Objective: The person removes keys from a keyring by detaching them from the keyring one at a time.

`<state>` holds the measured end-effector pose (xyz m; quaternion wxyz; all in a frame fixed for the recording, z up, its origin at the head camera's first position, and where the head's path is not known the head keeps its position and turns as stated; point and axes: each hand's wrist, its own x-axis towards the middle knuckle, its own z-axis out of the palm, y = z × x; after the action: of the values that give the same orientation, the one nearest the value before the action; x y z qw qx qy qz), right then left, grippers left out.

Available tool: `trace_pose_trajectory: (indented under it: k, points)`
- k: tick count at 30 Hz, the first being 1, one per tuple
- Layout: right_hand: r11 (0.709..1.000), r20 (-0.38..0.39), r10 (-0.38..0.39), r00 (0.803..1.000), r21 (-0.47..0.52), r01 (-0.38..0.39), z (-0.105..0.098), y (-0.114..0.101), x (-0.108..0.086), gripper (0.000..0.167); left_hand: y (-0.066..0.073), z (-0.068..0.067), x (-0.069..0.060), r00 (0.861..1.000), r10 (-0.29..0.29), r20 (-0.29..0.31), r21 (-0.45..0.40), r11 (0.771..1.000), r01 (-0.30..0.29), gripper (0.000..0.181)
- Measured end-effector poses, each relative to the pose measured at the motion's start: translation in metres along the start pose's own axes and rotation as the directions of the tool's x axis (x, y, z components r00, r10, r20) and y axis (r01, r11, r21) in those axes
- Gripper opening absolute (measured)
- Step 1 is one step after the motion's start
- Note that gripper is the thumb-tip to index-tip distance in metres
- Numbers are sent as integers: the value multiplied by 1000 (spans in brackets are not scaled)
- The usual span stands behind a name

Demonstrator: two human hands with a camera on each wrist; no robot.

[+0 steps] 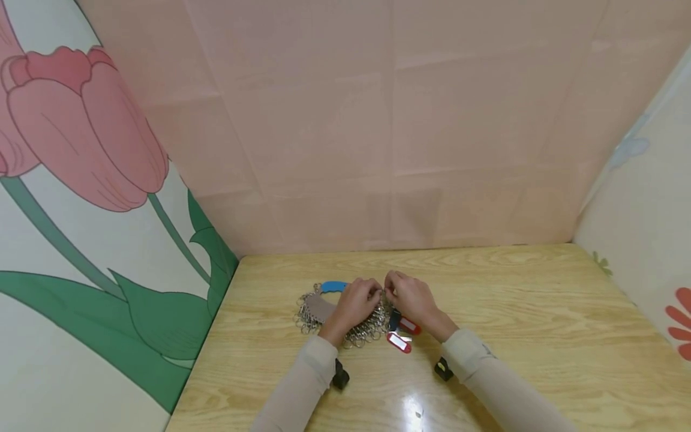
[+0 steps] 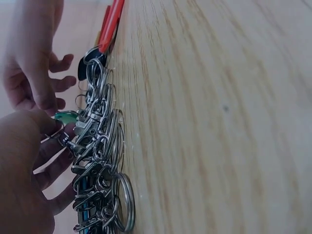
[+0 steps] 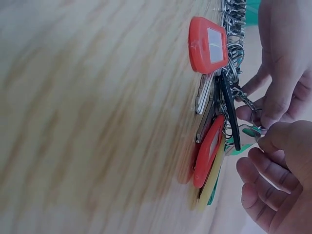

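Note:
My left hand (image 1: 357, 303) (image 2: 24, 170) pinches the ring of a metal clasp (image 3: 248, 103) between thumb and finger. Against it, my right hand (image 1: 412, 295) (image 3: 287, 165) pinches a small green and metal piece (image 3: 252, 131); whether the two pieces are linked cannot be told. Many silver clasps with split rings (image 1: 363, 335) (image 2: 122, 195) hang around a curved grey-brown holder (image 1: 320, 307). Red tags with white labels (image 1: 399, 342) (image 3: 207, 46), a black tag (image 3: 229, 109), a yellow tag (image 3: 211, 180) and keys (image 3: 203, 95) lie below my right hand.
A blue curved piece (image 1: 333, 286) is at the holder's far side. Black objects (image 1: 340, 377) (image 1: 444, 369) show beside both sleeves. The wooden table (image 1: 540, 312) meets a pink covered wall (image 1: 410, 150) behind, with flower-painted panels at left and right.

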<state>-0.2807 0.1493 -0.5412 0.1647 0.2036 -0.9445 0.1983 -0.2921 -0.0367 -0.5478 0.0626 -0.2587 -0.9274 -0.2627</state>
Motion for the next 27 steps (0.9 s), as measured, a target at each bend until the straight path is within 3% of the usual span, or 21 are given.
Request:
trace_pose_trajectory:
  k: [17,27]
  points:
    - [999,-28,-48,998,-22,48,1,1,0,16,0,-1,-2,1000,1,4,-23,1000,-1,16]
    - [998,-18,-59,998,-26,59,-2,-3,1,19,-2,0,-3,999,-40,-9,-86,996,39,13]
